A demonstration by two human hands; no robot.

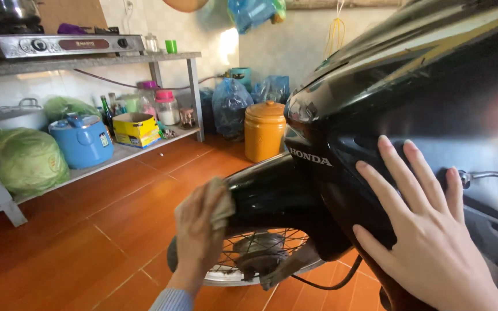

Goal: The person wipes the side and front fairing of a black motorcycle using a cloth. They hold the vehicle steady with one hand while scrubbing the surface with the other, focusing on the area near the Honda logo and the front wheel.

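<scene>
Your left hand [198, 230] is clenched on a rag [221, 203], pressed against the black front fender [263, 187] just above the spoked wheel [260, 259]. Your right hand [427, 230] lies flat and unclenched on the scooter's front cover [376, 92], grasping nothing. The fender beside the rag already looks glossy; I judge the wiping partway done, the wheel untouched.

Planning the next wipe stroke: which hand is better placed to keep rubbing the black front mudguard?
Left. The left hand grips the crumpled beige cloth against the glossy black front mudguard. The right hand lies flat and empty on the black front fairing, probably bracing.
</scene>
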